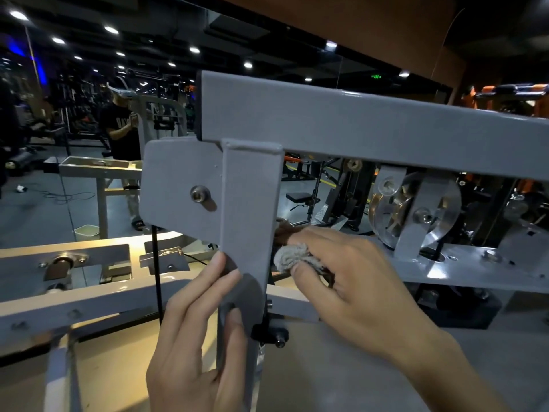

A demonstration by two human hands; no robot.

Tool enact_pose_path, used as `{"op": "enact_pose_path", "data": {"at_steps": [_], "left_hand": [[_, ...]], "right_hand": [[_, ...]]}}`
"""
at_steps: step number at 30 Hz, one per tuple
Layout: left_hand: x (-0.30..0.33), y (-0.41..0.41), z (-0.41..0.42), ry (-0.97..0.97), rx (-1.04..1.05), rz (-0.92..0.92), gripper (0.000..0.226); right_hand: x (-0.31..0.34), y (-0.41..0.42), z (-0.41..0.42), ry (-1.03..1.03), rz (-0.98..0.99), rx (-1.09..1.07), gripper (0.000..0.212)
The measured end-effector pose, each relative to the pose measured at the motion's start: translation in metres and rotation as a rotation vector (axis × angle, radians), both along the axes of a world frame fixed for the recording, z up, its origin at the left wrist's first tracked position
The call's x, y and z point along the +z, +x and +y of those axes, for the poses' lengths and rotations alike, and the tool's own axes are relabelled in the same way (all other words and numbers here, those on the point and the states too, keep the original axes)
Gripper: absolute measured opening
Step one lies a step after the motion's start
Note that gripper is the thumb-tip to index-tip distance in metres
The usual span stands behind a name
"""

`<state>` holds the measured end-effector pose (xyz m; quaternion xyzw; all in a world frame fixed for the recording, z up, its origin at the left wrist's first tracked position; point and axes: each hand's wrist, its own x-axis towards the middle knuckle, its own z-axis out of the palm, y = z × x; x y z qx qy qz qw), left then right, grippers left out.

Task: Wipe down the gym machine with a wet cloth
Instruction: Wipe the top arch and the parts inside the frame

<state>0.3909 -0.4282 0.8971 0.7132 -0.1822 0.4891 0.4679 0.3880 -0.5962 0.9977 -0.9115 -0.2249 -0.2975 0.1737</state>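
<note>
right hand (353, 272) — pinches cloth (292, 257) against bracket (249, 203) | left hand (196, 331) — grips bracket's edge

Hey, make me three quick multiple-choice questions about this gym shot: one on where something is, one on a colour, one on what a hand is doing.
1. Where is the cloth relative to the upright bracket?
A. just to the right of it
B. draped on top of it
C. on the floor

2. What colour is the machine frame?
A. red
B. grey
C. green

3. What is the left hand doing?
A. hanging free
B. holding a bottle
C. gripping the lower part of the bracket

Answers:
1. A, the right hand bunches the cloth beside the bracket's right edge.
2. B, the beam and plates are painted grey.
3. C, its thumb and fingers wrap round the bracket's lower end.
</note>
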Motion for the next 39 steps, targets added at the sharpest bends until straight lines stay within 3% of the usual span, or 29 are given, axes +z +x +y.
{"op": "enact_pose_path", "data": {"at_steps": [7, 12, 19, 25, 29, 36, 39], "left_hand": [[0.009, 0.000, 0.007, -0.040, -0.051, -0.005, 0.026], [0.009, -0.001, 0.007, -0.050, -0.049, -0.006, 0.026], [0.008, 0.000, 0.014, -0.047, -0.091, -0.011, 0.033], [0.007, 0.002, 0.015, -0.058, -0.113, -0.021, 0.023], [0.008, 0.001, 0.016, -0.048, -0.124, -0.023, 0.024], [0.010, 0.002, 0.017, -0.042, -0.119, -0.034, 0.024], [0.010, 0.002, 0.016, -0.038, -0.114, -0.031, 0.024]], "right_hand": [[0.007, -0.030, -0.025, 0.243, 0.090, 0.236, 0.027], [0.008, -0.015, -0.020, 0.357, -0.121, 0.013, 0.018], [-0.016, -0.007, 0.020, 0.162, -0.181, -0.029, 0.014], [-0.006, -0.033, -0.005, 0.263, -0.090, 0.098, 0.020], [0.003, -0.014, -0.012, 0.405, -0.159, -0.081, 0.016], [-0.014, -0.015, 0.020, 0.101, -0.126, -0.098, 0.013], [-0.013, -0.025, 0.012, -0.025, -0.145, -0.079, 0.029]]}}
